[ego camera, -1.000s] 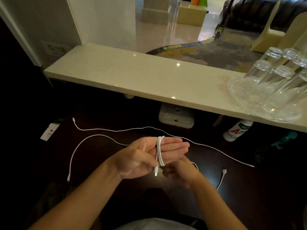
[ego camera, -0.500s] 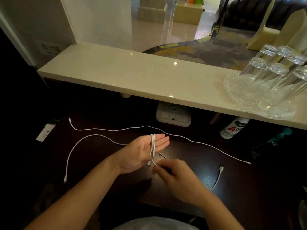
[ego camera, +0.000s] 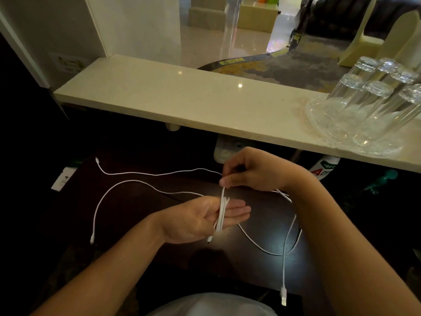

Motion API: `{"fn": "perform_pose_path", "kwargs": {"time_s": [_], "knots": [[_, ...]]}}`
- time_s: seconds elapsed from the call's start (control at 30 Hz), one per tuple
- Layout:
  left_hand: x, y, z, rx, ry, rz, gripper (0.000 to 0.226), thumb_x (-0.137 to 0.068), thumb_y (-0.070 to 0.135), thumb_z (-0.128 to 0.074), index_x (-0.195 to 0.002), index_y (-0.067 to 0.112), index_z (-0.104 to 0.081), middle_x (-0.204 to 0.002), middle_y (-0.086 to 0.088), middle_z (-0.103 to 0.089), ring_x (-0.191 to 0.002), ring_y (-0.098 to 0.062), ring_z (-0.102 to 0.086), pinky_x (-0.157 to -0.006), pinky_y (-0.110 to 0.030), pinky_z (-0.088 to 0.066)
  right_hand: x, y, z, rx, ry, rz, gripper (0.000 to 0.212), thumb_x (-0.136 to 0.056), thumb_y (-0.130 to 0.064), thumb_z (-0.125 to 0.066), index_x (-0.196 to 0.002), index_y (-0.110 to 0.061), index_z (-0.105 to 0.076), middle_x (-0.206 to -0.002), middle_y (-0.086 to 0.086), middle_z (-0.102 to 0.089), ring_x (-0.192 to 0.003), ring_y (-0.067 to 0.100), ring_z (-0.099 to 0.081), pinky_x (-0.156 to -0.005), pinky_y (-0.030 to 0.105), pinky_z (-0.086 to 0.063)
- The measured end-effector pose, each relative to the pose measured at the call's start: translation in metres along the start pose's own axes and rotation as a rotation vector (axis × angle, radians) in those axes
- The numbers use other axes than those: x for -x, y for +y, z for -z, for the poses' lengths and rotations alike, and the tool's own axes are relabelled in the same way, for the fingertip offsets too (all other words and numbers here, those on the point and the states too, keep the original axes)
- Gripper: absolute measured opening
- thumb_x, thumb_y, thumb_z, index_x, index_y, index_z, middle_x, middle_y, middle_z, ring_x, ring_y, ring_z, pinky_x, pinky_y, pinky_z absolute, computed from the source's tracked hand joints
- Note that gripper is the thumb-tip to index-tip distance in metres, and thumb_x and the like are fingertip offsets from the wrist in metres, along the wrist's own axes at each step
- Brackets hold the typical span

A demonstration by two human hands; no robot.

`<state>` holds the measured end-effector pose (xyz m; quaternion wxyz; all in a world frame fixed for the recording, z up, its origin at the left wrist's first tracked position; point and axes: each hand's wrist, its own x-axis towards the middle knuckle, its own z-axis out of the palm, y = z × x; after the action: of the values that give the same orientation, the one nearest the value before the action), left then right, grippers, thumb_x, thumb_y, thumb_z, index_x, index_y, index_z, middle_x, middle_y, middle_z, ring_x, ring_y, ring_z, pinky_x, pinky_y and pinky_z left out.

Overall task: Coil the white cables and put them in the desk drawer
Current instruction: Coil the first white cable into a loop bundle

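Right hand (ego camera: pixel 252 172) has risen, pinching white cable (ego camera: pixel 221 214) above left hand (ego camera: pixel 193 222).

A pale stone surface (ego camera: pixel 182 103) runs across the view, and at its right end a clear glass tray (ego camera: pixel 319 124) holds several upturned drinking glasses (ego camera: pixel 373 92) standing close together. Under its front edge sit a white box (ego camera: pixel 222 152), partly hidden, and, further right, a white bottle (ego camera: pixel 324 168) with a red and green label lying tilted, with a teal object (ego camera: pixel 385 177) near it in shadow, too dim to identify. A small white card (ego camera: pixel 63 179) lies at the left edge of the lower dark surface (ego camera: pixel 141 215), while beyond the pale one lie a glossy floor (ego camera: pixel 205 42) and a patterned carpet (ego camera: pixel 296 71).
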<state>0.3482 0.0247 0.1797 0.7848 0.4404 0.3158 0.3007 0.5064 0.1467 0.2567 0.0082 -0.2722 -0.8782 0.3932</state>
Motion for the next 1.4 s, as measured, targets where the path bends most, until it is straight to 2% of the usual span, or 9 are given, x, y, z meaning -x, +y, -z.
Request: {"fn": "perform_pose_path", "kwargs": {"time_s": [0.23,0.3,0.4,0.53,0.63,0.9,1.0,1.1,1.4], "knots": [[0.011,0.007,-0.002,0.215,-0.074,-0.145,0.081,-0.072,-0.031,-0.028,-0.149,-0.006,-0.02,-0.154,-0.024,-0.032,-0.145,-0.032,-0.03,-0.121,-0.038,-0.02,-0.004,0.048,-0.066,-0.944,0.036,-0.101,0.026,-0.093,-0.006,-0.057,-0.072,-0.014,-0.07,-0.058,-0.006,-0.062,-0.051,0.005,-0.055,-0.047,0.014,-0.043],[0.011,0.011,0.0,0.242,-0.063,-0.211,0.082,-0.071,-0.032,-0.025,-0.149,-0.007,-0.02,-0.155,-0.025,-0.03,-0.146,-0.034,-0.028,-0.121,-0.039,-0.019,-0.001,0.055,-0.098,-1.055,0.129,-0.221,0.04,-0.093,-0.003,-0.049,-0.065,-0.022,-0.072,-0.055,-0.005,-0.058,-0.049,0.008,-0.048,-0.044,0.017,-0.034],[0.008,0.015,0.007,0.278,-0.03,-0.261,0.082,-0.071,-0.031,-0.025,-0.149,-0.006,-0.019,-0.155,-0.025,-0.029,-0.146,-0.035,-0.027,-0.121,-0.042,-0.017,0.008,0.055,-0.139,-1.284,0.132,-0.25,0.023,-0.087,-0.017,-0.058,-0.067,-0.02,-0.069,-0.053,-0.006,-0.037,-0.051,0.007,-0.026,-0.047,0.019,-0.02],[0.003,0.013,0.017,0.27,0.025,-0.242,0.083,-0.072,-0.029,-0.03,-0.15,-0.003,-0.02,-0.155,-0.022,-0.032,-0.145,-0.031,-0.03,-0.12,-0.039,-0.019,0.021,0.044,-0.162,-1.433,0.125,-0.231,0.023,-0.089,-0.029,-0.061,-0.08,-0.008,-0.064,-0.06,-0.001,-0.023,-0.056,0.013,-0.016,-0.045,0.018,-0.024],[-0.002,0.011,0.021,0.254,0.105,-0.208,0.084,-0.07,-0.029,-0.031,-0.149,-0.001,-0.023,-0.154,-0.018,-0.036,-0.143,-0.026,-0.036,-0.118,-0.034,-0.026,0.03,0.036,-0.157,-1.274,0.169,-0.226,0.026,-0.09,-0.03,-0.061,-0.082,-0.007,-0.068,-0.057,-0.003,-0.03,-0.053,0.009,-0.024,-0.046,0.019,-0.025],[-0.011,0.01,0.025,-0.201,0.245,-0.014,0.081,-0.083,-0.028,-0.043,-0.152,0.009,-0.021,-0.155,0.0,-0.037,-0.138,-0.005,-0.041,-0.116,-0.029,-0.032,0.054,0.004,-0.091,-0.207,0.158,-0.098,0.017,-0.095,-0.027,-0.059,-0.086,-0.02,-0.072,-0.056,-0.014,-0.055,-0.053,0.003,-0.048,-0.055,0.015,-0.036],[-0.012,0.011,0.02,-0.266,0.228,0.021,0.079,-0.086,-0.021,-0.052,-0.152,0.01,-0.022,-0.154,-0.004,-0.038,-0.14,-0.014,-0.04,-0.114,-0.031,-0.036,0.055,-0.013,-0.059,-0.006,0.149,0.038,0.012,-0.092,-0.021,-0.063,-0.084,-0.019,-0.072,-0.063,-0.014,-0.059,-0.06,0.002,-0.055,-0.058,0.013,-0.039],[-0.013,0.014,0.012,-0.316,0.185,0.004,0.062,-0.086,-0.024,-0.042,-0.139,0.008,-0.044,-0.138,-0.006,-0.056,-0.135,-0.024,-0.047,-0.115,-0.039,-0.034,0.048,-0.022,-0.029,0.169,0.124,0.106,0.01,-0.091,-0.017,-0.063,-0.086,-0.018,-0.073,-0.073,-0.013,-0.066,-0.068,0.0,-0.061,-0.064,0.02,-0.049],[-0.01,0.021,-0.009,-0.192,0.038,-0.022,0.076,-0.084,-0.03,-0.033,-0.151,0.003,-0.018,-0.156,-0.008,-0.032,-0.142,-0.012,-0.036,-0.117,-0.026,-0.029,0.003,-0.011,0.035,0.075,0.101,0.107,0.007,-0.085,-0.024,-0.073,-0.084,-0.017,-0.076,-0.076,-0.001,-0.073,-0.07,0.012,-0.066,-0.073,0.027,-0.053]]}}
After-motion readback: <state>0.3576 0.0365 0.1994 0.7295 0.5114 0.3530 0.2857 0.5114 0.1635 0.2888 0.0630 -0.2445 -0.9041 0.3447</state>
